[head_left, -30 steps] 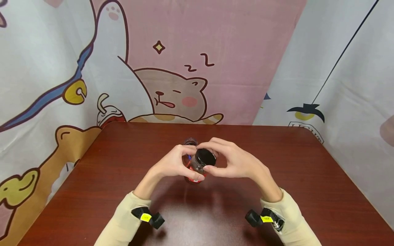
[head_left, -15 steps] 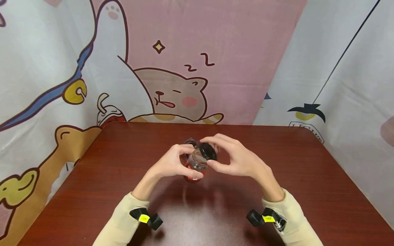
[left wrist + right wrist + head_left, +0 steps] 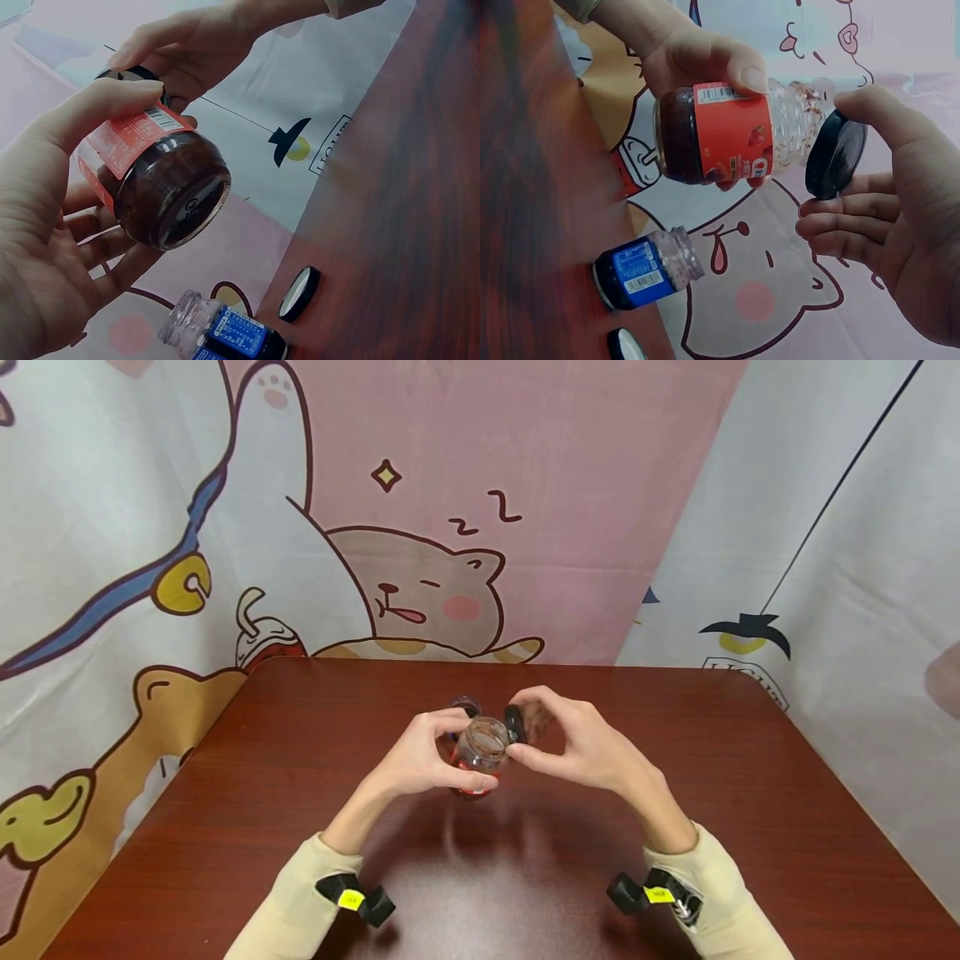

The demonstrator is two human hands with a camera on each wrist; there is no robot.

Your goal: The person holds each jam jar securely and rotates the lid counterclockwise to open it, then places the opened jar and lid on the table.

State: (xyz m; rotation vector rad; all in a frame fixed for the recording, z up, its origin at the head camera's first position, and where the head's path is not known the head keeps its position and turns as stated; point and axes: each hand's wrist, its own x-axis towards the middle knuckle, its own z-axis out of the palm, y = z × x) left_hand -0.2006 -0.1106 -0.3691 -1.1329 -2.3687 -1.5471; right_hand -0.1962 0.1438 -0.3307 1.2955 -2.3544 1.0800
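Observation:
My left hand grips a glass jar with a red label and dark contents, holding it above the table. In the head view the mouth of this jar is uncovered. My right hand pinches a black lid between thumb and fingers, on edge at the right of the mouth. Whether the lid still touches the rim I cannot tell. Behind the left hand, a blue-labelled jar stands on the table without a lid; the head view mostly hides it.
A second black lid lies on the table next to the blue-labelled jar. The brown wooden table reaches back to a printed cartoon curtain. Both wrists carry small black cameras.
My right hand has lifted the black lid off the red-labelled jar, tipping it upright and moving it slightly right. The mouth of the jar has come into view. My left hand stays nearly still.

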